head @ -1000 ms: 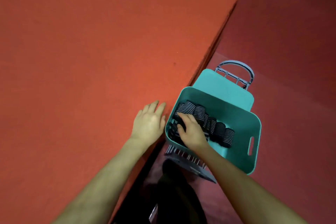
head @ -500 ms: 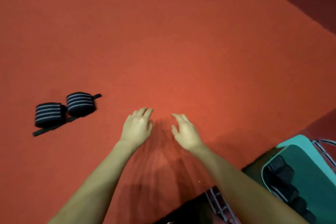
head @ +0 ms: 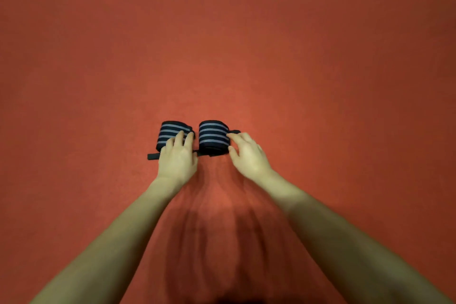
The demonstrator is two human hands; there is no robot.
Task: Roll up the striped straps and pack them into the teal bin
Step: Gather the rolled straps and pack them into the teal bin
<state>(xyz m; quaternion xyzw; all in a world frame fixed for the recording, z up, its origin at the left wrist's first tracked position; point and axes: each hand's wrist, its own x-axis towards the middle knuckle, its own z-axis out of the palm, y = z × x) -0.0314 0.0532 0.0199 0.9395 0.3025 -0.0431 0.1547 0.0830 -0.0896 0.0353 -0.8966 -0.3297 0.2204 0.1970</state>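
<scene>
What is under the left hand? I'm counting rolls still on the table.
The left hand rests on the left roll, covering its near side and part of a black strap end.

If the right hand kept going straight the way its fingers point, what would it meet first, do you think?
The right hand would meet the right-hand black roll with grey stripes at once; its fingertips already seem to touch it, though depth is unclear.
</scene>
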